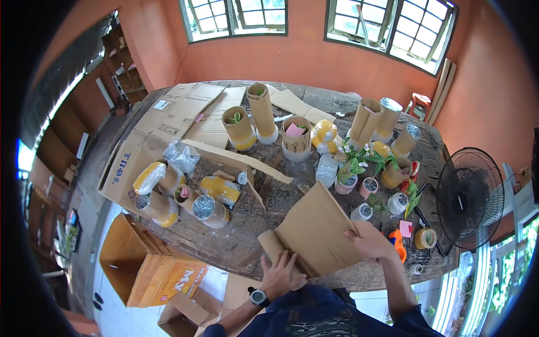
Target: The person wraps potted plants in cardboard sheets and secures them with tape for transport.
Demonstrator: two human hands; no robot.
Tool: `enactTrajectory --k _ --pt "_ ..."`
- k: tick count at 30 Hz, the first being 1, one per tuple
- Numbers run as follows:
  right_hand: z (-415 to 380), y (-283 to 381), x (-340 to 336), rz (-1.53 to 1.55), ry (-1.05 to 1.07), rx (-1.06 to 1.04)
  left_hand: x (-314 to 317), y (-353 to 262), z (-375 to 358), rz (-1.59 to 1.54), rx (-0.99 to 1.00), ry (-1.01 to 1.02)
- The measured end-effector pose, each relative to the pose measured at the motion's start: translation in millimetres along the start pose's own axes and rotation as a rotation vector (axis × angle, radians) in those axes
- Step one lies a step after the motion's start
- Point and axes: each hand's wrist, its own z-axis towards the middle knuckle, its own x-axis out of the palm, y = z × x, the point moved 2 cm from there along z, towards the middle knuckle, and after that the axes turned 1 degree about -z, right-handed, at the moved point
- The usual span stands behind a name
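Note:
A brown cardboard sheet (pixel 317 230) stands tilted at the table's near edge, its left side curled into a roll (pixel 272 245). My left hand (pixel 282 276), with a watch on the wrist, presses its fingers over the lower part of that roll. On the sheet's right edge, my right hand (pixel 370 240) is closed, thumb on the face towards me. Beyond the sheet are small potted plants, among them a pink pot (pixel 369 187) and a white pot (pixel 345 184). An orange tape dispenser (pixel 397 246) lies just right of my right hand.
Several taped cardboard tubes (pixel 262 112) stand across the wooden table (pixel 252 224). Flattened cardboard (pixel 174 112) covers the back left. A black fan (pixel 470 196) is at the right edge, and an open carton (pixel 163 281) sits below the table's left side.

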Motion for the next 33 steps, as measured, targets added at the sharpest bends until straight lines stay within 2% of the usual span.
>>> enactTrajectory --k 3,4,7,8,9,10,13,14,17,18,19,21,22,23,25,26,28,31,33 --pt "-14.1 8.7 -20.8 0.146 0.013 -0.007 5.9 13.8 -14.9 -0.052 -0.302 -0.039" --pt "-17.9 16.2 -30.3 0.154 0.094 0.060 3.1 19.2 -14.0 -0.071 -0.398 -0.064" --pt "-29.5 17.5 -47.0 0.138 0.113 0.077 0.9 29.8 -16.2 -0.066 -0.653 -0.124" --pt "-34.8 19.5 -51.4 0.215 0.048 -0.060 7.4 41.8 -16.7 -0.073 -0.709 -0.150" --pt "-39.8 20.9 -56.6 0.230 0.026 -0.082 11.5 51.9 -17.4 -0.081 -0.763 -0.178" --pt "-44.7 22.8 -62.0 0.246 0.002 -0.105 11.5 57.2 -20.6 -0.272 -0.767 -0.348" --pt "-52.4 20.4 -75.7 0.147 -0.024 -0.099 28.3 89.2 -31.6 -0.614 -0.607 -0.416" --pt "-54.3 17.9 -79.5 0.090 -0.026 -0.083 43.4 98.0 -37.0 -0.495 -0.502 -0.545" --pt "-46.2 -5.2 -76.1 -0.123 -0.155 -0.037 25.4 88.6 -58.5 -0.902 -0.619 -0.727" --pt "-39.2 -13.0 -67.5 -0.063 -0.216 -0.068 23.9 88.1 -63.4 -0.884 -0.505 -0.851" --pt "-30.6 -28.3 -55.6 -0.154 -0.175 -0.044 21.5 86.7 -69.9 -0.949 -0.534 -0.867" --pt "-13.2 -67.1 -24.9 -0.322 -0.081 0.016 7.2 81.4 -83.0 -1.073 -0.600 -0.883" --pt "-4.5 -84.5 -5.9 -0.284 -0.041 0.125 -1.3 80.6 -89.3 -1.004 -0.707 -0.751" --pt "5.6 -102.1 13.2 -0.248 -0.004 0.232 3.3 85.4 -92.5 -0.937 -0.675 -0.747" --pt "28.6 -144.7 53.1 -0.140 0.150 0.217 21.4 101.6 -94.4 -0.809 -0.598 -0.744" --pt "41.6 -176.6 77.9 -0.201 0.099 0.246 23.9 112.6 -99.1 -0.765 -0.643 -0.510" --pt "55.0 -232.0 117.6 -0.329 0.004 0.300 39.8 123.5 -102.5 -0.848 -0.635 -0.508" --pt "52.9 -247.2 117.4 -0.279 -0.066 0.403 40.9 122.7 -102.0 -0.939 -0.669 -0.459" --pt "54.9 -253.2 103.5 -0.171 -0.456 0.404 48.3 126.3 -101.9 -0.911 -0.672 -0.439"
